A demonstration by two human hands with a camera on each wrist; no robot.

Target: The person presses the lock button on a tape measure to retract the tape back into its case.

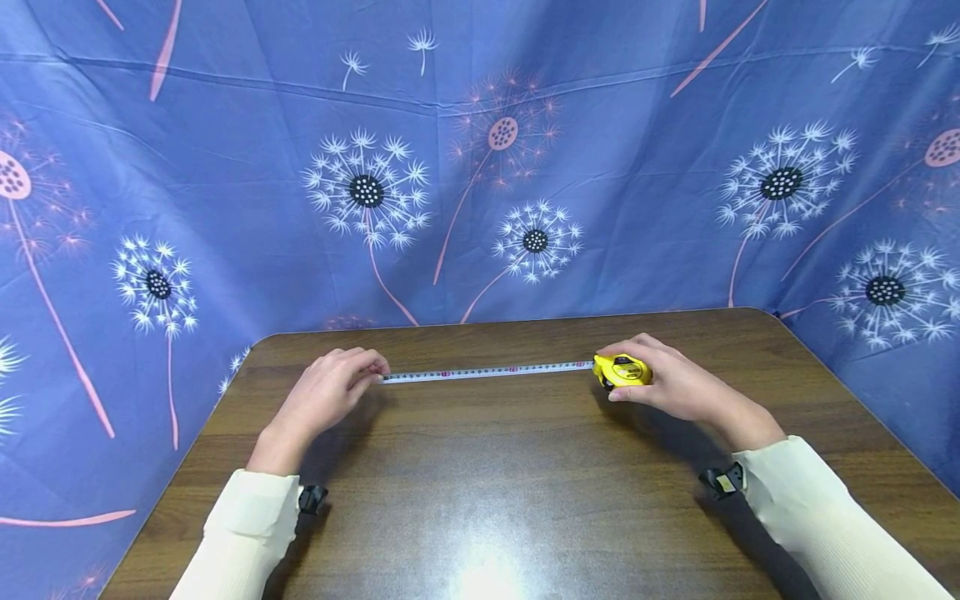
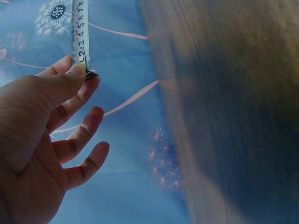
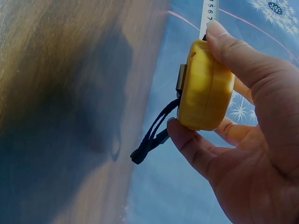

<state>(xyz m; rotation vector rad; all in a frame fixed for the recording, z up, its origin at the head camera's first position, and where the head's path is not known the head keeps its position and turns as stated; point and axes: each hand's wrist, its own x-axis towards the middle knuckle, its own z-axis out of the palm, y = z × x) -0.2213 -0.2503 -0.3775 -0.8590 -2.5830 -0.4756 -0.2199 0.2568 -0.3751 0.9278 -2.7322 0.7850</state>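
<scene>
Below our grip a table (image 1: 480, 450) is lying; our left hand (image 1: 327, 392) is pinching the tape (image 1: 487, 372) by its end, our right hand (image 1: 682, 385) is clasping its yellow case (image 1: 628, 372).

Brightly lit in the head view, with white glare on the bench (image 1: 480, 446) at six o'clock; dimmer in both wrist views, shadowed and softly blurred toward three o'clock (left) and nine (right).
</scene>
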